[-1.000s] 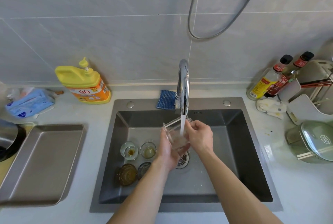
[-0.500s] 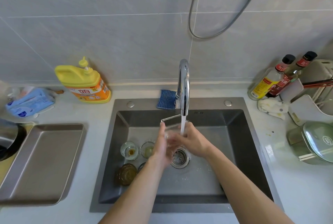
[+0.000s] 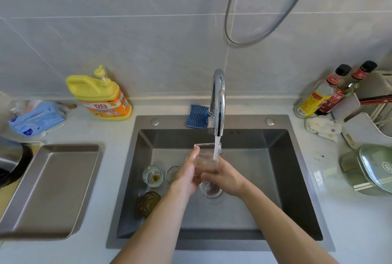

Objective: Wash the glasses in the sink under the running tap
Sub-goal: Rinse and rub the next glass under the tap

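Left hand [image 3: 186,179] and right hand [image 3: 226,180] fingers [image 3: 194,156] hold glass [image 3: 204,162].

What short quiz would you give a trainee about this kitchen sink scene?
1. True or false: the tap is turned off.
2. The left hand and right hand together hold: A) a plate, B) a clear glass, C) a sponge.
3. How many other glasses are visible on the floor of the sink?

Key: 1 false, water is running; 2 B; 3 three.
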Available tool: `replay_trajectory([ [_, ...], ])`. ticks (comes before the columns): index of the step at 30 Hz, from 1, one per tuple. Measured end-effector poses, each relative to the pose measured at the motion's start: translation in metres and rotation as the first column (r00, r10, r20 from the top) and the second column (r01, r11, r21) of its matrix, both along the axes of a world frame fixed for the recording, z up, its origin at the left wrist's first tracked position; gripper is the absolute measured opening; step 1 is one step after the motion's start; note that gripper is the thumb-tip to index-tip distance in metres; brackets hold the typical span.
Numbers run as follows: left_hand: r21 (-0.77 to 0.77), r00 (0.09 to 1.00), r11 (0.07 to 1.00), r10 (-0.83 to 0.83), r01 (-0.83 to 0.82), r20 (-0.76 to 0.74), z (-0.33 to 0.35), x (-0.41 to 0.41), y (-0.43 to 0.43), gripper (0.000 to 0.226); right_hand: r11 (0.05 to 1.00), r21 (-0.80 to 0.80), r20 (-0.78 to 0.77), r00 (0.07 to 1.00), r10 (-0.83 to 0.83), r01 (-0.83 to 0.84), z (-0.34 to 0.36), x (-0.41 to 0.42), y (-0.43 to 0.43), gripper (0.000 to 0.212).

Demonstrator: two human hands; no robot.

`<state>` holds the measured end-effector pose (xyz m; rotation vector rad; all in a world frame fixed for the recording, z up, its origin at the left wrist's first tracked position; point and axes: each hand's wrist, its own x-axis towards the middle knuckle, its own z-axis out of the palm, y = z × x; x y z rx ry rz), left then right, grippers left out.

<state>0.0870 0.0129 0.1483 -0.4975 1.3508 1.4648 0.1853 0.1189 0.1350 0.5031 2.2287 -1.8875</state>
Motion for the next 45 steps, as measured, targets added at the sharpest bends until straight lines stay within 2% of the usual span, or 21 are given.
replay_trajectory([
  [2,-0.042,1.000,0.999,-0.028,0.028,0.001,0.001,-0.004,-0.001,0.053,0.950,0.288,0.067,0.993,0.102,-0.117,-0.002,0.008,0.003,0.054],
  [4,-0.025,0.998,0.998,-0.055,0.056,0.027,0.002,-0.007,-0.002,0.050,0.744,0.605,0.177,0.959,0.220,-0.282,-0.008,0.012,0.010,0.058],
  [5,-0.005,0.998,0.999,-0.042,0.043,0.040,0.003,-0.007,-0.002,0.051,0.728,0.632,0.168,0.964,0.207,-0.266,-0.008,0.012,0.010,0.047],
  [6,0.020,0.999,1.000,-0.018,0.017,0.049,0.002,-0.007,-0.001,0.051,0.795,0.583,0.094,0.986,0.137,-0.166,-0.004,0.010,0.008,0.037],
  [8,0.067,0.998,0.997,0.032,-0.036,0.059,0.001,-0.003,0.001,0.049,0.944,0.309,-0.008,0.993,-0.121,0.117,-0.002,0.004,0.001,0.045],
  [11,0.073,0.989,0.990,0.117,-0.124,0.091,0.001,0.001,0.004,0.047,0.970,0.071,-0.047,0.972,-0.228,0.231,-0.002,0.000,-0.002,0.052],
  [14,0.008,0.997,0.999,0.044,-0.045,0.068,-0.001,-0.004,0.002,0.053,0.957,0.287,0.028,0.999,0.025,-0.032,-0.001,0.008,0.008,0.046],
  [16,-0.024,0.998,1.000,-0.015,0.017,0.065,-0.003,-0.007,0.000,0.055,0.794,0.581,0.161,0.981,0.106,-0.181,-0.003,0.015,0.017,0.045],
  [18,-0.049,0.998,0.999,-0.017,0.020,0.058,-0.010,-0.008,-0.001,0.058,0.750,0.645,0.110,0.989,0.100,-0.148,-0.001,0.015,0.016,0.031],
  [20,-0.055,0.999,0.997,-0.050,0.051,0.020,-0.013,-0.005,-0.001,0.066,0.828,0.560,-0.026,0.999,-0.027,0.037,0.005,0.006,0.008,0.012],
  [23,-0.107,0.984,0.984,-0.151,0.140,-0.095,-0.016,0.003,0.003,0.066,0.906,0.314,-0.071,0.959,-0.275,0.283,0.005,-0.006,0.003,0.010],
  [26,-0.098,0.976,0.986,-0.146,0.132,-0.163,-0.021,0.004,0.002,0.065,0.958,0.031,-0.022,0.958,-0.286,0.286,0.007,-0.005,0.000,0.020],
  [29,-0.181,0.977,0.976,-0.146,0.117,-0.157,-0.031,-0.002,-0.002,0.081,0.939,0.343,0.126,0.992,-0.023,-0.022,0.007,0.008,0.011,0.050],
  [31,-0.209,0.988,0.974,-0.109,0.084,-0.110,-0.027,-0.001,-0.005,0.070,0.857,0.483,0.205,0.975,0.088,-0.179,0.008,0.015,0.019,0.077],
  [33,-0.186,0.998,0.981,-0.057,0.049,-0.041,-0.028,-0.001,-0.007,0.060,0.823,0.543,0.181,0.980,0.081,-0.168,0.009,0.013,0.021,0.065],
  [36,-0.120,0.997,0.990,-0.074,0.075,0.009,-0.025,0.000,-0.011,0.056,0.902,0.402,0.204,0.976,0.077,-0.155,0.011,0.009,0.015,0.038],
  [38,-0.075,0.996,0.993,-0.093,0.094,0.011,-0.031,-0.001,-0.012,0.058,0.928,0.295,0.226,0.961,0.162,-0.226,0.010,0.013,0.018,0.037],
  [40,-0.029,0.992,0.992,-0.125,0.125,0.008,-0.029,0.003,-0.012,0.059,0.908,0.336,0.233,0.956,0.178,-0.251,0.014,0.016,0.021,0.041],
  [42,-0.012,0.988,0.988,-0.151,0.151,-0.017,-0.029,0.006,-0.012,0.058,0.935,0.318,0.183,0.978,0.103,-0.158,0.017,0.014,0.023,0.030],
  [44,0.017,0.984,0.985,-0.170,0.172,-0.061,-0.024,0.009,-0.011,0.057,0.987,0.156,0.094,0.994,-0.046,0.031,0.019,0.009,0.015,0.011],
  [45,0.031,0.981,0.985,-0.167,0.171,-0.100,-0.025,0.009,-0.011,0.062,0.989,0.093,0.075,0.989,-0.124,0.117,0.020,0.005,0.012,0.014],
])
